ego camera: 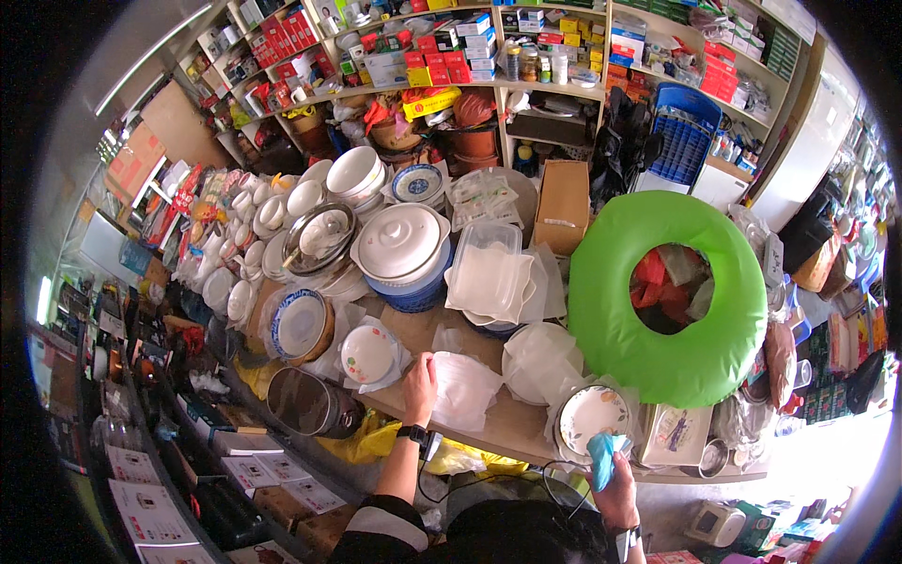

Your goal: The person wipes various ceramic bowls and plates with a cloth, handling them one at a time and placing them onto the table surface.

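Observation:
My left hand (421, 384) rests at the left edge of a stack covered with white paper sheets (461, 391); its fingertips are bunched there, and whether they pinch the paper is unclear. My right hand (617, 486) grips a light-blue cloth (602, 458) near the table's front edge. Just above the cloth lies a stack of floral plates (593, 417). Between the hands and farther back, a round plate stack (542, 363) is partly covered by thin paper. Left of my left hand sits a white bowl or plate with a fruit pattern (368, 354) on wrapping paper.
A green inflatable ring (599, 317) stands at right. Behind are a lidded white casserole (400, 243), plastic containers (486, 271) and a cardboard box (561, 204). A dark bin (303, 403) stands below the table edge at left. A rectangular tray (675, 433) and a metal bowl (714, 457) lie at front right.

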A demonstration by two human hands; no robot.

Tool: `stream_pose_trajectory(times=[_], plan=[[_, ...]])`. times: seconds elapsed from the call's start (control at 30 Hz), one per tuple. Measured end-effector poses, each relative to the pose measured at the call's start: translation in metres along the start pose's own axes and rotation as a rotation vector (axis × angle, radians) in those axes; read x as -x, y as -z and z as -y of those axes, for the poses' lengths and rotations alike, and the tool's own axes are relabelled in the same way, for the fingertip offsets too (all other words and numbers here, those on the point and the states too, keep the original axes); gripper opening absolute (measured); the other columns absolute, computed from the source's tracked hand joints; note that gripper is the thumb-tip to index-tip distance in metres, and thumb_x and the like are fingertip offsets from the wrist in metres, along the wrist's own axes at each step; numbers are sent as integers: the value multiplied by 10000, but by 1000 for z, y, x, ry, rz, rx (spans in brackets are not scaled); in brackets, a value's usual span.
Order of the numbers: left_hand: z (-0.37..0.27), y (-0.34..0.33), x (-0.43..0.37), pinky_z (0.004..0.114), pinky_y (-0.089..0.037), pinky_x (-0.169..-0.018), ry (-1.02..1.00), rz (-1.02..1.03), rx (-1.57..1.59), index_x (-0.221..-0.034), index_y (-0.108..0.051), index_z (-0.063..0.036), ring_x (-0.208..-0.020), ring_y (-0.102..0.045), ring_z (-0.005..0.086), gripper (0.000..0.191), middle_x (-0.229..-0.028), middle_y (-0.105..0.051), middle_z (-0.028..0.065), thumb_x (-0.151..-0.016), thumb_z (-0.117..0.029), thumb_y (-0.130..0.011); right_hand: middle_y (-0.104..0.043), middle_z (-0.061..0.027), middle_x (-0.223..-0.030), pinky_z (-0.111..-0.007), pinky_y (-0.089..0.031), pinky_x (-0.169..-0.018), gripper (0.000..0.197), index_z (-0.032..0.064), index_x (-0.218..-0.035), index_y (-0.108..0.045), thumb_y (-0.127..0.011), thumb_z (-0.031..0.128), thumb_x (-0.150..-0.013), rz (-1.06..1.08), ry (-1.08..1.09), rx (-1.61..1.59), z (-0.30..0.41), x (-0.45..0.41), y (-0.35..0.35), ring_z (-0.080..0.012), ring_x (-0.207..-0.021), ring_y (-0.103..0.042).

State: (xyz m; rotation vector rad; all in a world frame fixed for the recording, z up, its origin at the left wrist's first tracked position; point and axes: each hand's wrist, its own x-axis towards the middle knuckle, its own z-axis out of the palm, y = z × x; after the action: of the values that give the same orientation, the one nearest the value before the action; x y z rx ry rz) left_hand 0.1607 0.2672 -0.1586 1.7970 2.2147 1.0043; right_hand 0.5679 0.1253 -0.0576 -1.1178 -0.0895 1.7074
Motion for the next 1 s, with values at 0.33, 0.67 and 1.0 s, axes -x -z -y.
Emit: stream_pose_trajectory(times=[0.33,0.67,1.0], plan=[[22,-23,5,489,-507,-735,13,-40,88,-1087,-540,-25,-896,-626,436,139,-955,-642,237,-965,-90,-552,-648,-25,-1030,-356,-530,-704,328,132,-1222,-557,-589,332,-964,12,-16,-25,3,-10,-3,-172,-856,-635],[-30,-23,49,442,-370,-1099,-172,338,-119,-1265,-510,-29,-1281,-470,338,444,-1321,-524,193,-836,-69,-621,-634,-30,-1099,-337,-526,-767,344,104,-1244,-551,-621,266,-949,134,-69,-32,8,-19,-6,-164,-934,-624],[-9,-55,77,601,-300,-1110,-197,309,-395,-1483,-386,-113,-1388,-309,499,602,-1515,-322,281,-915,-209,-562,-628,-26,-1028,-349,-498,-709,372,117,-1237,-547,-586,345,-946,68,-26,51,10,-21,-8,-158,-865,-606]])
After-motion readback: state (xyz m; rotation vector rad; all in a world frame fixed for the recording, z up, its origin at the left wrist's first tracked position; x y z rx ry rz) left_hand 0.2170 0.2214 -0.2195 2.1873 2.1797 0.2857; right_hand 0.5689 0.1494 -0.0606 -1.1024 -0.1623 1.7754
